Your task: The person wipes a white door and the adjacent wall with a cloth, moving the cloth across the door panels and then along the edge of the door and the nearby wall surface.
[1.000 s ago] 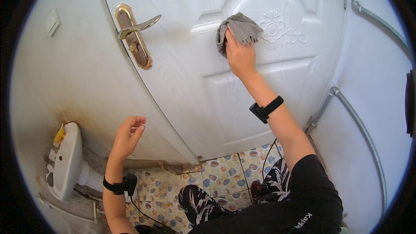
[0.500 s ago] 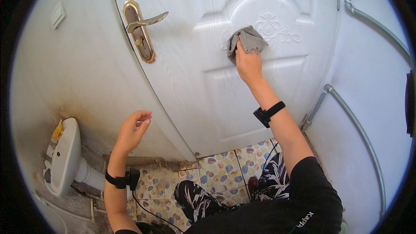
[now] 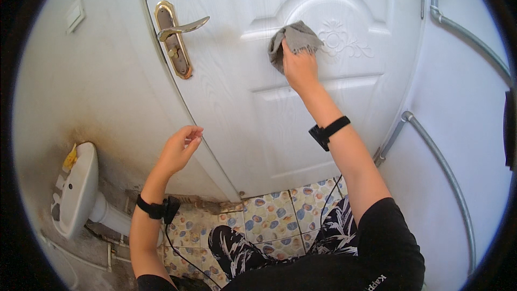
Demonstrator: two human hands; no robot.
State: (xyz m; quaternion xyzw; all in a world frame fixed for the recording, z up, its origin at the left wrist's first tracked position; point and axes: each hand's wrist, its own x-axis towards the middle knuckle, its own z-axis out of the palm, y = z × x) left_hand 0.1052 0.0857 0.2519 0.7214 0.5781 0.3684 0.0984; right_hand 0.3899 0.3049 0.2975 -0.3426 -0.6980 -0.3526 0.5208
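Observation:
My right hand (image 3: 299,70) presses a grey cloth (image 3: 301,37) against the white panelled door (image 3: 226,102), beside its raised flower moulding. The cloth is bunched under the fingers and partly hides them. My left hand (image 3: 184,146) hangs in the air in front of the door frame, fingers loosely curved and apart, with nothing in it. Above it on the door's left side is a brass handle (image 3: 186,28) on a worn plate. Each wrist wears a black strap with a small box.
A white pedestal sink (image 3: 79,194) with a yellow item (image 3: 70,157) on its rim stands low at the left. Grey pipes (image 3: 444,156) run along the right wall. A light switch (image 3: 75,16) sits on the left wall. Patterned tiles (image 3: 272,215) cover the floor; thin cables hang near my wrists.
My right hand has slid the cloth a little to the left and up across the door. My left hand has moved right and slightly up, toward the door's edge.

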